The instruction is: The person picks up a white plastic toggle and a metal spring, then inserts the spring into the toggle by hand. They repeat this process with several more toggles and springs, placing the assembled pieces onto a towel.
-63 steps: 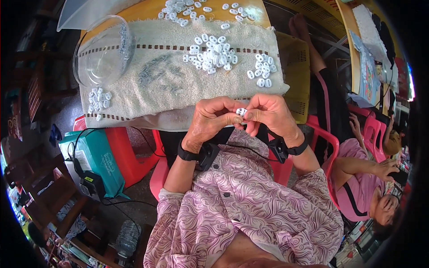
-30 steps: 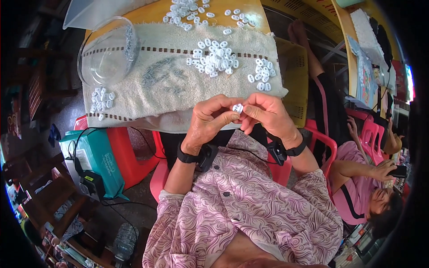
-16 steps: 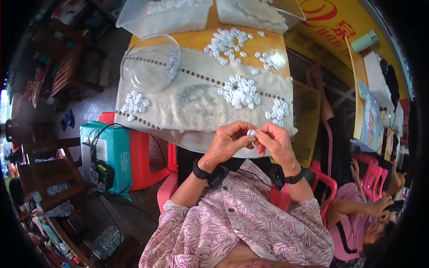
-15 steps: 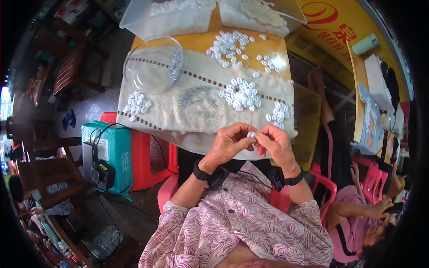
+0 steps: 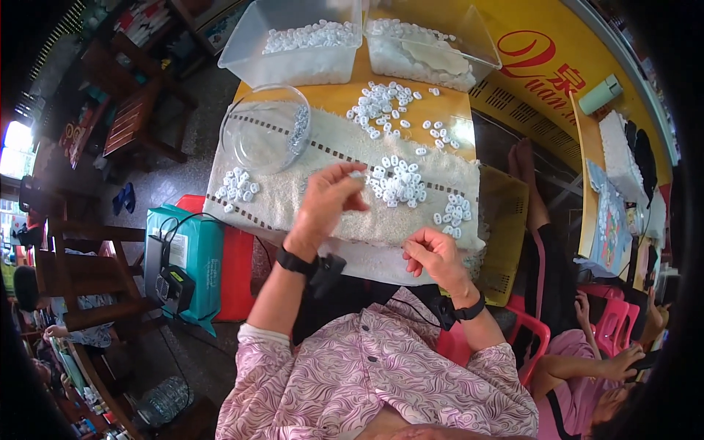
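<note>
My left hand [image 5: 326,205] is over the towel, thumb and fingers drawn together. A small white oval piece with two holes [image 5: 356,174] shows at its fingertips, left of the central pile of such pieces [image 5: 397,183]. My right hand [image 5: 436,258] hangs at the towel's near edge, thumb and forefinger pinched; whatever sits between them is too small to make out. Next to it lies a smaller pile of white pieces [image 5: 453,213]. Another small pile [image 5: 236,186] rests at the left of the beige towel [image 5: 286,198].
A clear round bowl [image 5: 253,163] with tiny shiny bits stands on the towel. Two clear plastic bins [image 5: 249,64] of white pieces stand behind loose pieces [image 5: 378,103]. A yellow crate [image 5: 506,220] is at the right; a teal package [image 5: 209,275] sits left. Another person sits at the right.
My hands, together on a white piece before, have parted. The left has moved forward and left over the towel; the right has lowered slightly. The head view has shifted a little.
</note>
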